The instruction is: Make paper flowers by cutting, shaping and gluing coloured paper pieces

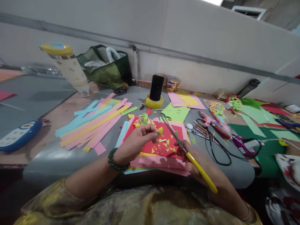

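Between the thumb and fingers of my left hand (146, 135) is a small folded yellow paper piece (160, 130). My right hand (191, 156) is closed around a pair of scissors (174, 134) with long metal blades and a yellow handle, seen nearly edge-on. The blades point up and away, just right of the yellow piece and apart from it. Below both hands lies a red paper sheet (145, 147) strewn with small yellow paper scraps (164, 143). Pink sheets (159, 164) are stacked beneath it. A green paper cutout (144, 119) rests at the red sheet's far edge.
Coloured paper strips (100, 120) fan out at left. A phone (156, 87) stands in a yellow tape roll (154, 102) at the back. Right of the sheets are a glue gun (217, 128), a black cable (211, 150) and a purple power strip (243, 146). A tumbler (70, 72) stands back left.
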A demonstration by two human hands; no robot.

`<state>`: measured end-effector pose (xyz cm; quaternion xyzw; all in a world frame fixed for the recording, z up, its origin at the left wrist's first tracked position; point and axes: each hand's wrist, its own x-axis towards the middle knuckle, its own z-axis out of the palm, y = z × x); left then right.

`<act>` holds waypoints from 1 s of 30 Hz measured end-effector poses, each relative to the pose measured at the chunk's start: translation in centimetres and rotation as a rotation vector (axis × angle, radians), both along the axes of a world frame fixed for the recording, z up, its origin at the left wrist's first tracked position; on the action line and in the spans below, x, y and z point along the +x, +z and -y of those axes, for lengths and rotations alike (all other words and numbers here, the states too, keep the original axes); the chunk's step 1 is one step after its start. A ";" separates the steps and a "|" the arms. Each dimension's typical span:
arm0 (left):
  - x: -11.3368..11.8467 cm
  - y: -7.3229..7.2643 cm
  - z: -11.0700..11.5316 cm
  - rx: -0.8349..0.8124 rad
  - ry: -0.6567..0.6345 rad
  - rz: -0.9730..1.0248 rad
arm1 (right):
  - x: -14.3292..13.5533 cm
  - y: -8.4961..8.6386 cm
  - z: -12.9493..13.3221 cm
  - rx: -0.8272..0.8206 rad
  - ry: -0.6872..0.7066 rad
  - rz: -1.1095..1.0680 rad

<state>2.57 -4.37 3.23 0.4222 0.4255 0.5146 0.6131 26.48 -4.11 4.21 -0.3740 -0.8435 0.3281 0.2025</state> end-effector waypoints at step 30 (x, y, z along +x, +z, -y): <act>0.6 -0.2 -0.1 0.024 0.026 0.036 | -0.2 -0.7 0.6 -0.046 0.065 0.119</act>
